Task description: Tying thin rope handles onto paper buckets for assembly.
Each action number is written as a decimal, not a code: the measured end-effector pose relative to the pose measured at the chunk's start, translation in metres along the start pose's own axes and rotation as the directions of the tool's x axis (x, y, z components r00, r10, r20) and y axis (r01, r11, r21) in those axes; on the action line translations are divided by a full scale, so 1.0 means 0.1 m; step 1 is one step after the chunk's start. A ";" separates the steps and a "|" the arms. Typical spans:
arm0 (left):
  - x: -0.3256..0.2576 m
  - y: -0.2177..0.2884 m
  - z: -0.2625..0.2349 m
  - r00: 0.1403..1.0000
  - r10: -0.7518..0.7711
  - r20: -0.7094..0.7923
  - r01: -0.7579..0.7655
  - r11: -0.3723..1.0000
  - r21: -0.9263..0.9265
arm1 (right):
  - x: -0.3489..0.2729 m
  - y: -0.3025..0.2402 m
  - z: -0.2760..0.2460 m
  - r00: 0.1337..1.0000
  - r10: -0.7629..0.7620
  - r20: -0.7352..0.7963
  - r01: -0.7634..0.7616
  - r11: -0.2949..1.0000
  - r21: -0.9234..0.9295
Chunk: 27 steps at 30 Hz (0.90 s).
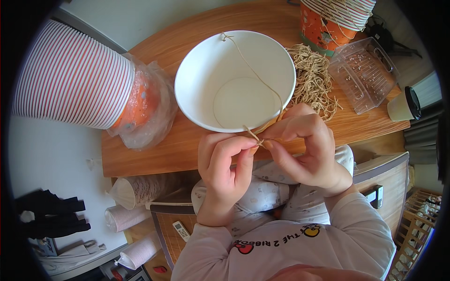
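A white paper bowl [201,70] rests on the wooden table [154,154] just beyond my hands. A thin tan string [253,71] runs across its inside, from a knot on the far rim to the near rim. My left hand [222,168] and my right hand [304,145] meet at the near rim. Both pinch the string's end between thumb and fingertips, where a small knot sticks up.
A big stack of red-striped cups in plastic wrap [75,77] lies on the table's left. A pile of cut strings [311,79], a clear plastic tray [365,75], another cup stack [335,18] and a lidded cup [404,105] sit at right. More cup stacks [136,189] lie below the table.
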State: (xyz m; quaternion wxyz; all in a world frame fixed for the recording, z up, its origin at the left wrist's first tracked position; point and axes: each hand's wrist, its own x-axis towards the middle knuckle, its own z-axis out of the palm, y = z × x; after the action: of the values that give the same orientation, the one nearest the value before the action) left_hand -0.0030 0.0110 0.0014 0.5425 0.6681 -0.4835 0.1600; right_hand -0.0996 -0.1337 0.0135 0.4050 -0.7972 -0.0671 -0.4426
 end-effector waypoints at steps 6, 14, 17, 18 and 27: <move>0.00 -0.07 0.04 0.999 -0.036 -0.002 0.036 0.999 -0.039 | 0.00 -0.01 0.00 0.995 0.087 0.047 -0.084 0.995 -0.052; -0.02 -0.19 0.09 1.000 -0.030 -0.006 0.029 0.996 -0.090 | -0.01 0.03 0.02 0.977 0.202 0.064 -0.203 0.979 0.008; -0.01 -0.20 0.11 1.000 -0.029 -0.010 0.028 0.995 -0.092 | -0.01 0.04 0.01 0.976 0.216 0.020 -0.217 0.969 0.116; -0.01 -0.20 0.11 1.000 -0.024 -0.012 0.023 0.996 -0.087 | -0.01 0.04 0.03 0.973 0.230 0.016 -0.230 0.964 0.134; 0.00 -0.21 0.11 1.000 -0.026 0.001 0.026 0.995 -0.097 | -0.04 0.08 0.10 0.968 0.251 -0.019 -0.247 0.961 0.123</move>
State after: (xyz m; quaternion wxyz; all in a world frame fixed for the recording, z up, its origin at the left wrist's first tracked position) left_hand 0.0109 0.0004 -0.0148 0.5764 0.6470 -0.4821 0.1291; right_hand -0.0916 -0.1316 0.0031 0.5058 -0.7657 0.0143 -0.3969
